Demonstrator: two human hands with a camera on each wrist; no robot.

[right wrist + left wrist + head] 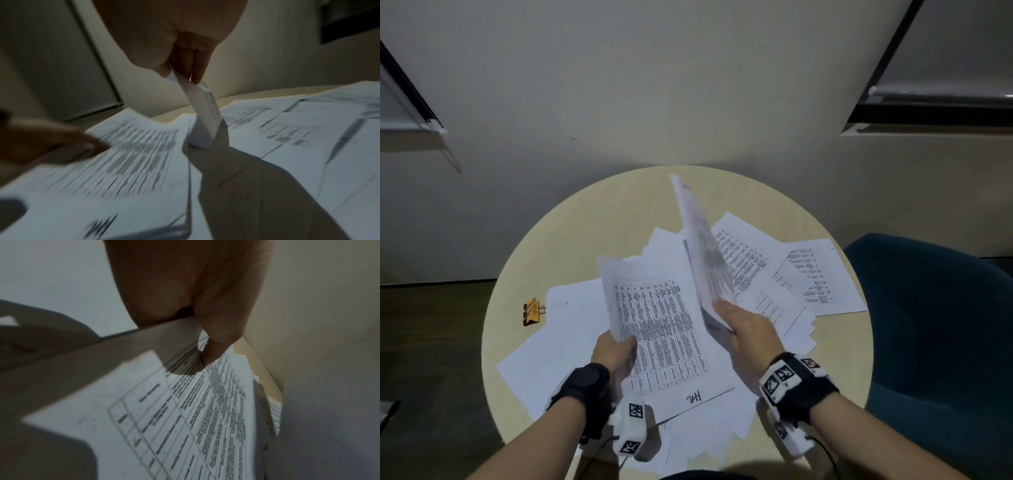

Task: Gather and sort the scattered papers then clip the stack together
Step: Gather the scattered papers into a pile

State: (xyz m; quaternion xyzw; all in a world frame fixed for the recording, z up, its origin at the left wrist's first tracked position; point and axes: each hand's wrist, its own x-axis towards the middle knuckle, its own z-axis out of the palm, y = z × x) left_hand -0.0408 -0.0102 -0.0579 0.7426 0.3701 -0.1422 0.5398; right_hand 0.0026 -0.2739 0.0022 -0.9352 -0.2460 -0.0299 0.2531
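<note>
Printed white papers (767, 274) lie scattered over a round pale table (585, 219). My left hand (616, 349) pinches the near edge of a printed sheet (654, 318) with a table of text, lifted at the middle; in the left wrist view the thumb (218, 331) presses on this sheet (185, 418). My right hand (743, 329) pinches a second sheet (702, 253) that stands almost upright on its edge. In the right wrist view the fingers (185, 56) grip that sheet (205, 113) from above. A gold binder clip (532, 311) lies at the table's left.
A dark teal chair (935, 325) stands right of the table. A pale wall (654, 85) rises behind it, with blinds at the upper left and right. Dark floor shows at the left. Bare tabletop shows at the far side.
</note>
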